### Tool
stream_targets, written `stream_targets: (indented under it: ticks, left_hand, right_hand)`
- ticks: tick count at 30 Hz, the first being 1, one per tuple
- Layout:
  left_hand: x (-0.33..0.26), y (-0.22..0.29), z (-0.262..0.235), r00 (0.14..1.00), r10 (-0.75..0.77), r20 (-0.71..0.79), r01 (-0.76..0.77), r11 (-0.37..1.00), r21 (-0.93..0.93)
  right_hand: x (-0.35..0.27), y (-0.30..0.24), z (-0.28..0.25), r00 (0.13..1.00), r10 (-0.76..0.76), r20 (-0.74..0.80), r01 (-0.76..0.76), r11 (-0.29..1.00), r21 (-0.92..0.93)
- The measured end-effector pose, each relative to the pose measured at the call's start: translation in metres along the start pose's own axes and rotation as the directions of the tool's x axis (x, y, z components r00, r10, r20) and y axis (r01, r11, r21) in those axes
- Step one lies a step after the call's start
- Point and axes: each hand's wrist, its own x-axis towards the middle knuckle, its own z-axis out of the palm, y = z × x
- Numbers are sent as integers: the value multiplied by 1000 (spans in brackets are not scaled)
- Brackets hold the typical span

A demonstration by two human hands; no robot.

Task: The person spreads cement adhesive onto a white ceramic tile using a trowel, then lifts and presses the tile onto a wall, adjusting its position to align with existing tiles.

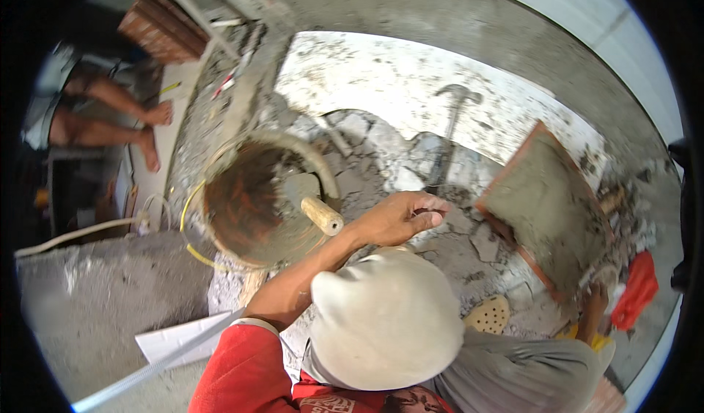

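While a wooden-handled trowel (321, 216) lies in a mortar-smeared bucket (328, 169), its handle toward the rim, a worker's left hand (408, 218) hangs over rubble near a hammer (446, 138), fingers loosely curled, thumb slightly apart. At right is a mortar-coated, orange-edged tile (550, 211); the right hand (595, 304) shows beside its near corner, its grip impossible to tell.

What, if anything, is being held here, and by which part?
Nothing visible in the left hand, its fingers loosely curled; the right hand cannot be made out. The trowel is unheld.
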Motion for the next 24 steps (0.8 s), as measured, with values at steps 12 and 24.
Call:
stream_targets:
  ticks: [12, 24]
  left_hand:
    - [-241, 50, -95, 277, 483, -831, 918, 123, 378]
    - [-281, 79, -124, 370, -554, -745, -327, 673, -663]
  right_hand:
    - [1, 59, 8, 985, -112, -129, 53, 917, -394]
    - [-6, 12, 19, 948, 83, -308, -119, 988, -99]
